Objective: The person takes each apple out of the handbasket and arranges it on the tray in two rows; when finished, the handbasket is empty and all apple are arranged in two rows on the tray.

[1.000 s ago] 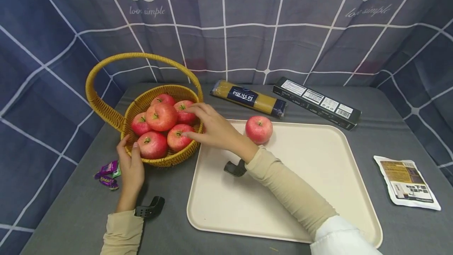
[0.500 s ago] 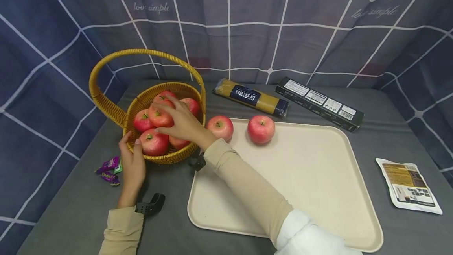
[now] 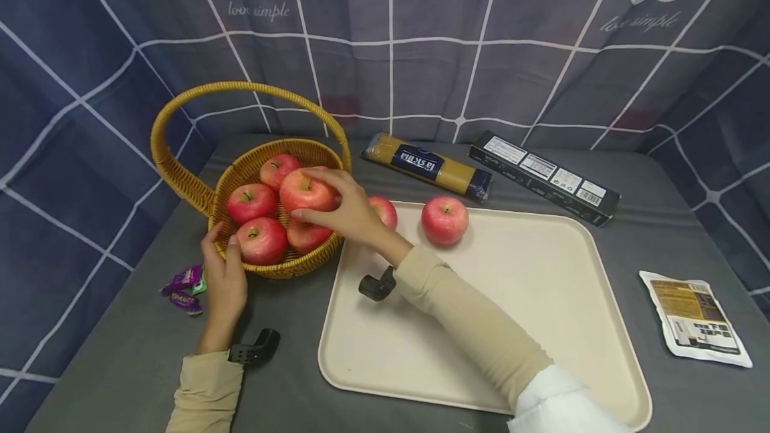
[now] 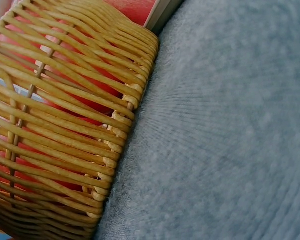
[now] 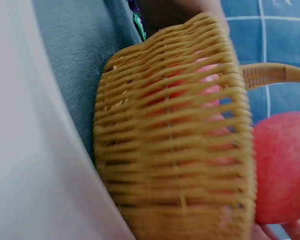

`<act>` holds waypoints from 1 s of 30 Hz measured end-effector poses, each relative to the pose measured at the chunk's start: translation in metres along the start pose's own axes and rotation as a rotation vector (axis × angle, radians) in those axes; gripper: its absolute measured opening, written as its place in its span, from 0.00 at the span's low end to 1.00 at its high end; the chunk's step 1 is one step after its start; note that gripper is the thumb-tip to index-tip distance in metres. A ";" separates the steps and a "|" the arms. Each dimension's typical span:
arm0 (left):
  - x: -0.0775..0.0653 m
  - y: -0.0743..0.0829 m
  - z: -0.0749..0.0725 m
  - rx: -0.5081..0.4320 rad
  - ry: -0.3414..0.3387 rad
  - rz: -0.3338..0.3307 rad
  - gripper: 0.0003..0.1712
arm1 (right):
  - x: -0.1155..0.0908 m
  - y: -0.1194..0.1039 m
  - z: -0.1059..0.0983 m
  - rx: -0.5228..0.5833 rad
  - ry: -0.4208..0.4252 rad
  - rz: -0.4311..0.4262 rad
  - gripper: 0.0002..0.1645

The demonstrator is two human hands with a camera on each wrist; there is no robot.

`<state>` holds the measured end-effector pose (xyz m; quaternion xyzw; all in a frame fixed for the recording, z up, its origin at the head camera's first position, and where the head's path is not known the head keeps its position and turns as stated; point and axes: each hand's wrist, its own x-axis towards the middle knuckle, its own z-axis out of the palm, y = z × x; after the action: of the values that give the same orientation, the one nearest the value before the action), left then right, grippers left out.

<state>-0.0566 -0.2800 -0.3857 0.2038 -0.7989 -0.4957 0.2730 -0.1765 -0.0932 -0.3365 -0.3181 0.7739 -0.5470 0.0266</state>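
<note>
In the head view my right hand [image 3: 345, 209] holds a red apple [image 3: 305, 192] with thumb and fingers, over the right part of the yellow wicker basket [image 3: 301, 266]. This apple [image 5: 282, 167] shows beyond the rim in the right wrist view. Several other red apples [image 3: 261, 241] lie in the basket; one is largely hidden behind the held apple and hand. My left hand [image 3: 225, 286] grips the basket's front-left rim, thumb on the inner side. On the cream tray [image 3: 481, 326] sits one apple [image 3: 445, 220] in full view; another apple [image 3: 385, 211] is partly covered by my right hand.
Behind the tray lie a pasta packet [image 3: 427, 167] and a long black box [image 3: 544, 178]. A white-edged pouch [image 3: 696, 318] is at the right, and small purple-wrapped sweets [image 3: 183, 289] are left of my left hand. The basket's tall handle [image 3: 240, 87] arches above it.
My right hand reached from the basket's right side to its middle, took hold of the top apple and shifted right with it. The left hand stays on the rim.
</note>
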 end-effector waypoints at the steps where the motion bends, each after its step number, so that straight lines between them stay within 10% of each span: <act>1: 0.000 0.000 0.000 0.004 0.000 0.002 0.27 | -0.004 -0.001 -0.006 0.009 -0.003 0.014 0.38; 12: -0.001 -0.003 0.008 -0.003 -0.020 0.013 0.27 | -0.068 0.009 -0.120 0.017 -0.020 0.092 0.39; 20: 0.000 -0.003 0.006 -0.013 -0.016 0.023 0.27 | -0.121 0.036 -0.209 -0.163 0.121 0.243 0.40; 30: -0.001 -0.003 0.001 -0.010 -0.002 0.016 0.28 | -0.157 0.092 -0.231 -0.303 0.110 0.403 0.45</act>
<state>-0.0561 -0.2802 -0.3890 0.1957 -0.7983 -0.4976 0.2772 -0.1843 0.1987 -0.3721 -0.1274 0.8950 -0.4250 0.0450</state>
